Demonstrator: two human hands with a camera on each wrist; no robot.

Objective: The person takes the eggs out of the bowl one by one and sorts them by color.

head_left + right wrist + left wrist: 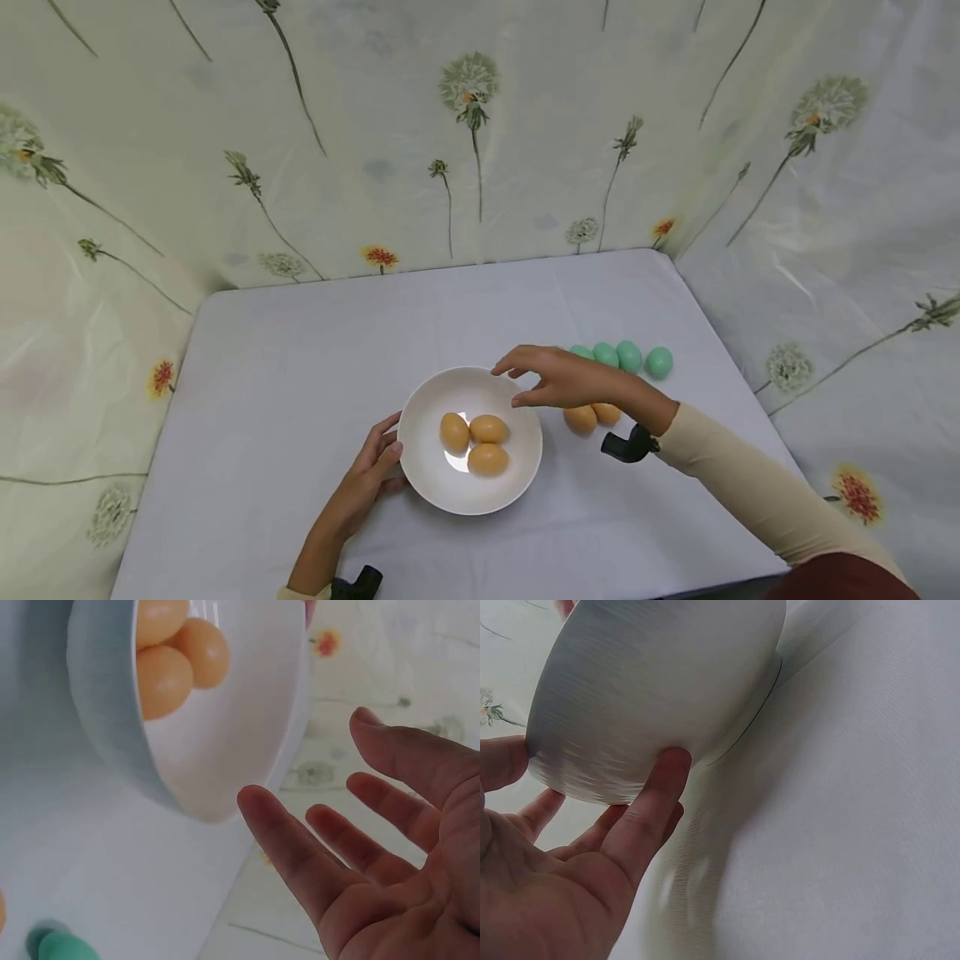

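Observation:
A white bowl (521, 458) stands on the table with three light-brown eggs (488, 460) lying together inside it. My left hand (362, 483) holds the bowl by its left side, with the thumb near the rim and fingers against the outer wall (630, 697). Over the bowl's upper right rim hovers my right hand (561, 377), its fingers spread apart and nothing between them. The right wrist view shows that hand (375, 862) beside the rim, apart from the eggs (165, 682). Two more brown eggs (581, 420) lie right of the bowl, partly below the right forearm.
Several green eggs (628, 357) sit in a row behind the right hand, some partly hidden by it. A white cloth (300, 367) covers the table. Flower-patterned sheets (375, 125) hang behind and along both sides.

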